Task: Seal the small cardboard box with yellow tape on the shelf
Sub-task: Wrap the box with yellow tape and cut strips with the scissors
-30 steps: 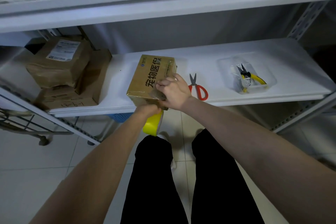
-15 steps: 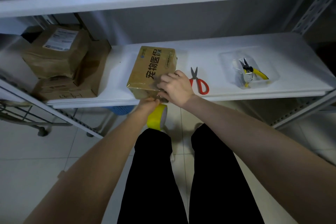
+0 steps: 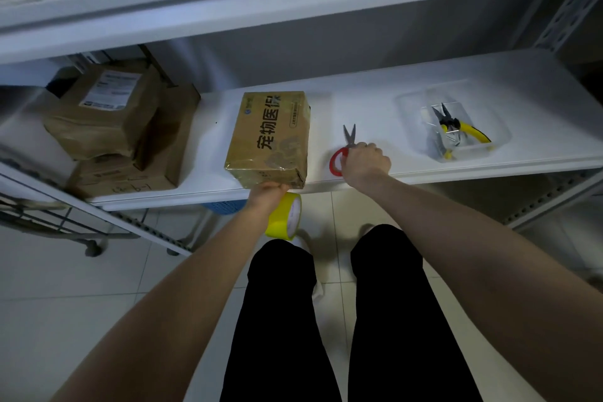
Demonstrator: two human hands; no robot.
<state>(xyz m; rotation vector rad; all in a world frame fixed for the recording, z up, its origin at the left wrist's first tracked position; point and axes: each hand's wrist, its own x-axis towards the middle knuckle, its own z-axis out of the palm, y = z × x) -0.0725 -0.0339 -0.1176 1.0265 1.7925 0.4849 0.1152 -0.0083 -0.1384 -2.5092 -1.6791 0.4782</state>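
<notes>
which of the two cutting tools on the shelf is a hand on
The red-handled metal scissors, lying bare on the white shelf; the right hand grips their handles. The yellow-handled pliers sit untouched in the clear plastic tray.

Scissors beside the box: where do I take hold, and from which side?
Take the red handles, coming from the front edge of the shelf. The scissors lie flat with the blades pointing to the back wall and the handles nearest you; the right hand curls over them.
</notes>
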